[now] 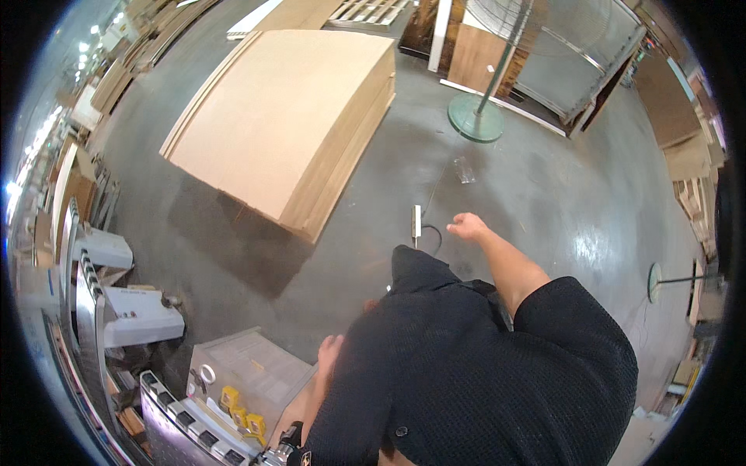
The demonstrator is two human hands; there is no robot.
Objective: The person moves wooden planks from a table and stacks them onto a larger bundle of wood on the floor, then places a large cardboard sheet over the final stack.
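My right hand hangs above the grey floor, its fingers loosely curled in with nothing visible in them. Just left of it, a slim white and metal bar-shaped thing shows above my dark clothing, with a black cable looping beside it. Low on the left, my left hand is beside my body, partly covered by my dark sleeve, so its fingers do not show clearly. Nearest to that hand is a pale translucent sheet or cover. Several yellow tape measures and a white tape roll lie beyond it.
A large stack of pale boards stands ahead on the left. Farther right is a green round stand base with a pole, near a metal-framed unit. White machine parts line the left side. Another stand is at right.
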